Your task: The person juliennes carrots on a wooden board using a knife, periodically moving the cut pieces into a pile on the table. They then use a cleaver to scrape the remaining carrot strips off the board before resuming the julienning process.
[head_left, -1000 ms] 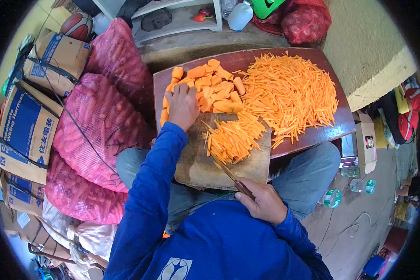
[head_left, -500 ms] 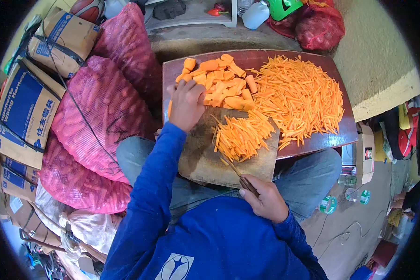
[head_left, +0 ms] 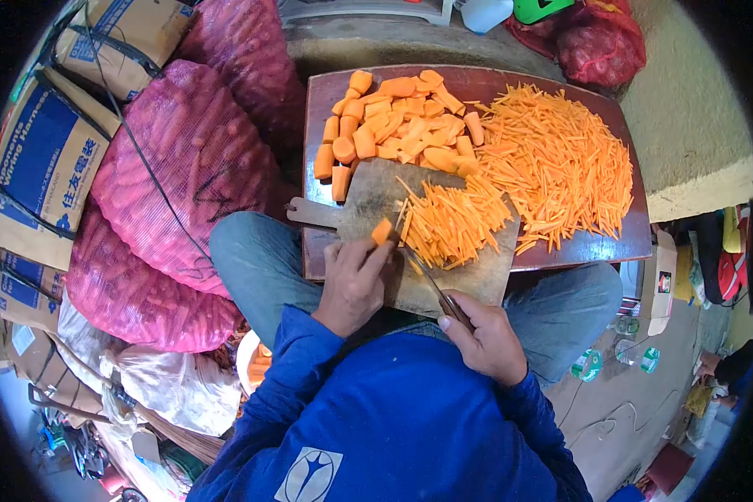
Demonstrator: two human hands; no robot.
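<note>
My left hand [head_left: 351, 283] is closed over the lower left of the wooden cutting board [head_left: 368, 188], its fingertips on a short carrot piece [head_left: 382, 232]. Gripped in my right hand [head_left: 484, 339] is a knife [head_left: 445, 303], its blade pointing up and left across the board near my left fingertips. Thin carrot strips [head_left: 456, 222] lie heaped on the board's right half. Behind the board, peeled carrot chunks [head_left: 410, 109] sit on the dark red table [head_left: 594, 248]. A larger pile of carrot strips [head_left: 560, 171] spreads over the table's right side.
Pink mesh sacks of carrots [head_left: 184, 167] and cardboard boxes [head_left: 46, 176] are stacked on the left. A red mesh bag [head_left: 602, 46] rests at the back right. Plastic bottles [head_left: 588, 365] lie on the floor at right. A white container [head_left: 249, 360] sits beside my left thigh.
My left hand has come back from the carrot chunks to the board with a carrot piece. My right hand still holds the knife near the board's front edge. The view has shifted slightly.
</note>
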